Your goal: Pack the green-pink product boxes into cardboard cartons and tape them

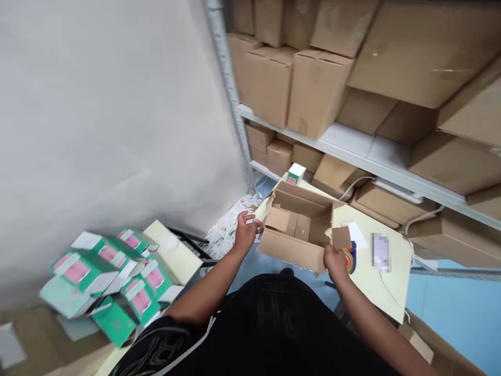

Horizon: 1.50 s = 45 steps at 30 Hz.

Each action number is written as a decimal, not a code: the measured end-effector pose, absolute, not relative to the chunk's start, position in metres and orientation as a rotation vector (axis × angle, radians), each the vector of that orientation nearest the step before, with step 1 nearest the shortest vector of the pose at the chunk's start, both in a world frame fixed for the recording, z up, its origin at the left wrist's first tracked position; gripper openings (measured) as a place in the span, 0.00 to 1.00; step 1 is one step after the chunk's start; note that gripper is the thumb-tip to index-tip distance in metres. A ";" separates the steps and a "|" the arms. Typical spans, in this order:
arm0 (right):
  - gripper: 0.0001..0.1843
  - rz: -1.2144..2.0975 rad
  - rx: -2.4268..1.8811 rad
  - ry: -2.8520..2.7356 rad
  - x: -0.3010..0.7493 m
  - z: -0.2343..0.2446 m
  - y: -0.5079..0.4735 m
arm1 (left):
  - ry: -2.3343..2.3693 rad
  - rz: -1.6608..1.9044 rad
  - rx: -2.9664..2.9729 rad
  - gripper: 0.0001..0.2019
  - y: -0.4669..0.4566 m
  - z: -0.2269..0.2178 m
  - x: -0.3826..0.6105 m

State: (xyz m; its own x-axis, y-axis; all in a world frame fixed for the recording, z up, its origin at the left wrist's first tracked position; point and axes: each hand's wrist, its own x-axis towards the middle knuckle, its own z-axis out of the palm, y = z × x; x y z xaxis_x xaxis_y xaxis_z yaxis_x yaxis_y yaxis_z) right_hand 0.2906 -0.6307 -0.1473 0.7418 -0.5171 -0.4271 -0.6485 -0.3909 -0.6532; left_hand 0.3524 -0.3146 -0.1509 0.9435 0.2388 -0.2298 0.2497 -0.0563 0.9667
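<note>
An open cardboard box (pixel 291 251) is tipped toward me at the near edge of the cream table, and brown cardboard shows inside it. My right hand (pixel 335 262) grips its near right corner, beside a raised flap. At the box's left side is my left hand (pixel 246 232), its fingers apart and slightly bent, close to the cardboard; whether the fingertips touch it I cannot tell. Just right of my right hand, a blue tape dispenser with an orange roll (pixel 349 259) is partly hidden. A small green and white carton (pixel 296 174) stands behind the box.
Several green and pink cartons (pixel 141 300) lie piled at the left. Shelves (pixel 352 140) full of brown boxes rise behind the table (pixel 391 282). A blurred-out device (pixel 381 252) with a cable lies on the tabletop. White paper strips (pixel 227 230) cover the floor by the wall.
</note>
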 end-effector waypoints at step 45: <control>0.23 0.642 -2.569 -0.698 0.202 -0.087 -0.184 | 0.985 -0.417 2.628 0.18 0.220 -0.076 -0.058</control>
